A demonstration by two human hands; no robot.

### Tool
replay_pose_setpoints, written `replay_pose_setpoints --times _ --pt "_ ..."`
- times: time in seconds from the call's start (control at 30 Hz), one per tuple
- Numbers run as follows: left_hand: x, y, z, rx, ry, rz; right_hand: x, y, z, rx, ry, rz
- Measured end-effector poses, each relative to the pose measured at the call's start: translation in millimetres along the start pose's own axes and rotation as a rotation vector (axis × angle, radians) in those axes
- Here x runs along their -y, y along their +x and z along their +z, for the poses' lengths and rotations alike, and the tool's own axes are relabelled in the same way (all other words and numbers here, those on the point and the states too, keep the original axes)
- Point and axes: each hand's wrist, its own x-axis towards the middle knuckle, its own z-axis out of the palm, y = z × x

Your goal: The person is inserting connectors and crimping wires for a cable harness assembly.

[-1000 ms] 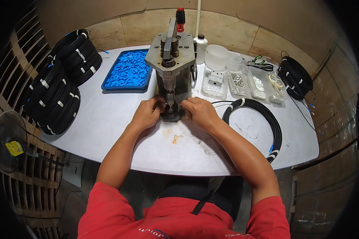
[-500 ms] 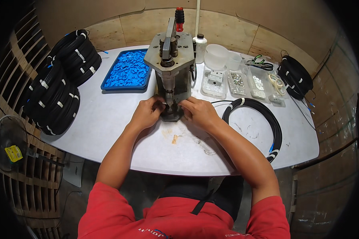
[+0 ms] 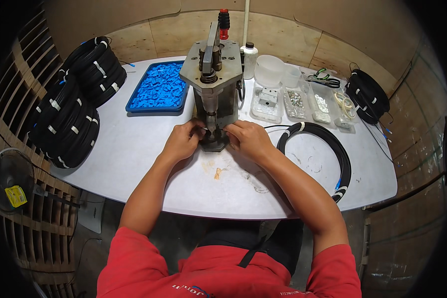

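Note:
A grey metal bench press (image 3: 214, 89) stands in front of me, its ram lowered over the base. At the left of the base, my left hand (image 3: 185, 140) is closed in a pinch by the ram's tip. Something small and pale shows at its fingertips, too small to make out. On the other side my right hand (image 3: 248, 139) pinches close to the same spot. A black cable runs to its fingers from a coil of black cable (image 3: 343, 154) lying on the right. What sits under the ram is mostly hidden.
A blue tray (image 3: 156, 113) of small blue pieces lies left of the press. Stacked black cable coils (image 3: 67, 124) stand further left. At the right back are a bottle (image 3: 249, 62), clear boxes (image 3: 266, 113) with small parts and another coil (image 3: 367, 97). An orange scrap (image 3: 217, 173) lies near me.

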Motion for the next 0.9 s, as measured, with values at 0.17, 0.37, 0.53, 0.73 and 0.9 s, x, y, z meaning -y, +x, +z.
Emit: replay_pose_setpoints --times 0.17,0.37,0.53,0.73,0.9 --pt "0.7 -0.3 0.1 0.000 0.009 -0.004 -0.9 -0.3 1.5 -0.007 -0.003 -0.003" --pt "-4.2 -0.5 -1.0 -0.003 0.053 0.015 -4.1 -1.3 2.6 0.019 0.003 0.002" --pt "-2.0 -0.6 1.1 -0.041 0.022 0.030 -0.9 -1.0 2.3 -0.007 0.036 0.021" --pt "0.5 1.1 0.6 -0.011 0.002 0.047 3.1 1.8 -9.8 -0.002 0.017 0.030" --pt "-8.7 -0.5 -4.6 -0.005 0.042 0.031 7.9 11.6 -35.8 -0.082 0.058 0.054"
